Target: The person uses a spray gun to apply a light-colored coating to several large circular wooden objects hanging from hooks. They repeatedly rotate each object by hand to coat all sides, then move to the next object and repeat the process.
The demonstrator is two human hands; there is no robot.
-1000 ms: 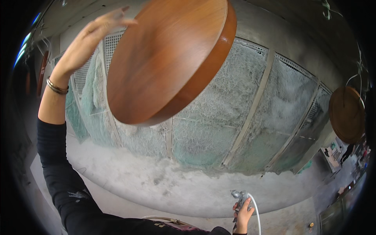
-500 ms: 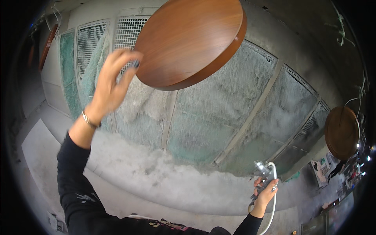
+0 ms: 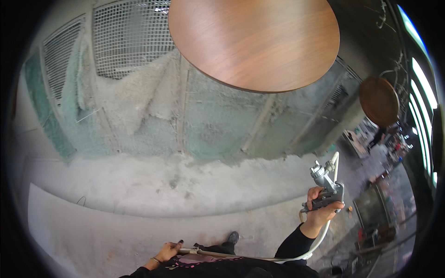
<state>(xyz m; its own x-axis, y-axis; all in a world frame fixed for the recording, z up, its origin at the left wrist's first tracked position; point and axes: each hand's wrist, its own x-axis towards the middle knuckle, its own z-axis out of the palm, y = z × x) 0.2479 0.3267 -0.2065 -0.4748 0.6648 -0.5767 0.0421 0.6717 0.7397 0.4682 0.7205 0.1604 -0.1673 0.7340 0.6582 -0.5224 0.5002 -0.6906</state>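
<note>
1. Head view, from where I stand: at 4 o'clock the person's right hand [image 3: 321,214] is wrapped around a metal spray gun [image 3: 331,186], its fingers curled about the grip and its nozzle end pointing toward 11 o'clock.

2. Down at 7 o'clock, the left hand [image 3: 167,252] is closed around a pale hose [image 3: 187,251], low against the dark top; a bracelet [image 3: 156,260] circles that wrist.

3. The hose crosses the front of the body from 7 to 5 o'clock, then bends up beside the right forearm.

4. Between 12 and 1 o'clock sits a big wooden disc [image 3: 259,41], broad smooth face in sight, upper rim cut off by the view. It is well apart from both hands.

5. Near 2:30 I see a second round panel [image 3: 379,102], darker brown, with bright light strips [image 3: 422,83] beyond it.

6. Around 11 o'clock a white grid [image 3: 132,39] shows above a sagging, dusty filter sheet [image 3: 139,90]. Greenish panels [image 3: 222,120] line the wall behind.

7. One dark shoe [image 3: 233,237] stands on the floor at 6 o'clock.
</note>
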